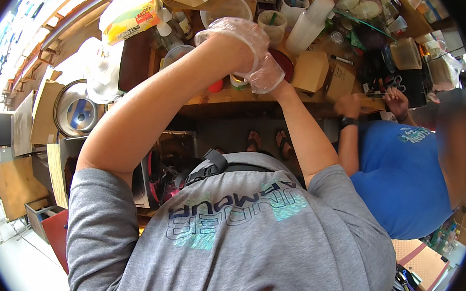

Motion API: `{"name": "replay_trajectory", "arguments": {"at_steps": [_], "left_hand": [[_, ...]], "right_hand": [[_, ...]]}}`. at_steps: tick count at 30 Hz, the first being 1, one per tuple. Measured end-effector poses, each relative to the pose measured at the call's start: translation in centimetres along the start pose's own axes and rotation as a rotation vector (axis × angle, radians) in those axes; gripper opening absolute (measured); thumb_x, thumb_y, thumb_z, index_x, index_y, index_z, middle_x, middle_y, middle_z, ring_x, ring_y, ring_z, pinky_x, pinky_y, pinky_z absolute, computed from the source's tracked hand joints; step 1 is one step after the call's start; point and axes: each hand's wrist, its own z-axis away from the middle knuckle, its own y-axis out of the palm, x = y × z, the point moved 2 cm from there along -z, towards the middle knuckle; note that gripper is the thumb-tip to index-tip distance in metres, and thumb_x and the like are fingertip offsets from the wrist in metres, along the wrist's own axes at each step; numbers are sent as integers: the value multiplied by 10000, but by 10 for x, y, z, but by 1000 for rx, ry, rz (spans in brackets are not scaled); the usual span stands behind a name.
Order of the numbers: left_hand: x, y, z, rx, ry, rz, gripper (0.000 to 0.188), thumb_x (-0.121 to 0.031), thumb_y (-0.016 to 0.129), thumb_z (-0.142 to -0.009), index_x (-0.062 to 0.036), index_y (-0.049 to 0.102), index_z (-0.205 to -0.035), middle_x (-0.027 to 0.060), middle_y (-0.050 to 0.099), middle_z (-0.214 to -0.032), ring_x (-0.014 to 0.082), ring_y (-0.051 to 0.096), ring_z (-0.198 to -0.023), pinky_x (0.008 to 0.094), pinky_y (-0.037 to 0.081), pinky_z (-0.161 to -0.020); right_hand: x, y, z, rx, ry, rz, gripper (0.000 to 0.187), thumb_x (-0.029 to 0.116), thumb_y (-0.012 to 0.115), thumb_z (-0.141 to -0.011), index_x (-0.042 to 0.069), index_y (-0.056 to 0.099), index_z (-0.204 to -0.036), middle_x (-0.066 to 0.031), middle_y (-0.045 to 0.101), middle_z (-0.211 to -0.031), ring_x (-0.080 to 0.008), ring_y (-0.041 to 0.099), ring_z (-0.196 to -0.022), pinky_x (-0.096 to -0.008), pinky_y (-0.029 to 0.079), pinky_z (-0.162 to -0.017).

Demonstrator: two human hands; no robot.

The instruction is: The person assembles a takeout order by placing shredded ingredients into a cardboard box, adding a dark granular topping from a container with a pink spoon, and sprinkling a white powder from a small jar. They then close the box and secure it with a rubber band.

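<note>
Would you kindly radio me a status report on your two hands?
Left hand and right hand overlapping in view. Both in clear gloves, grip hidden. Stacked containers and co-worker at right.

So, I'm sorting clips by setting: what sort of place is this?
Perhaps a food-prep or craft workspace: clear plastic gloves, a translucent stack of plastic containers and a cluttered brown wooden table.

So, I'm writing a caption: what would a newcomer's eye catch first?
Probably the left hand and right hand, close together in clear plastic gloves above the wooden table. Then perhaps the yellow pack at upper left and the co-worker's blue T-shirt at right.
</note>
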Motion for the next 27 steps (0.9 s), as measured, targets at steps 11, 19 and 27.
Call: {"name": "replay_trajectory", "arguments": {"at_steps": [11, 19, 27], "left_hand": [[6, -6, -17, -319, 112, 71, 364, -377, 497, -1057, -161, 708, -1261, 135, 741, -1187, 338, 702, -1162, 497, 539, -1020], [11, -35, 2, -469, 43, 138, 591, -612, 373, -1080, -234, 636, -1452, 136, 634, -1429, 342, 558, -1384, 570, 418, -1143], [18, -31, 6, -953, 127, 388, 834, -805, 346, -984, -213, 593, -1518, 158, 388, -1682, 402, 280, -1581, 732, 95, -1243]], "right_hand": [[6, -14, -53, 29, -111, 12, 564, 268, 808, -921, 97, 612, -1421, -139, 635, -1419, -338, 569, -1332, -473, 418, -1151], [8, 13, -87, -207, -213, -191, 585, 261, 824, -919, 88, 608, -1434, -110, 642, -1417, -294, 580, -1329, -453, 441, -1143], [20, 20, -60, -219, -253, -227, 633, 257, 839, -918, 80, 583, -1469, -85, 628, -1442, -254, 577, -1342, -434, 454, -1148]]}}
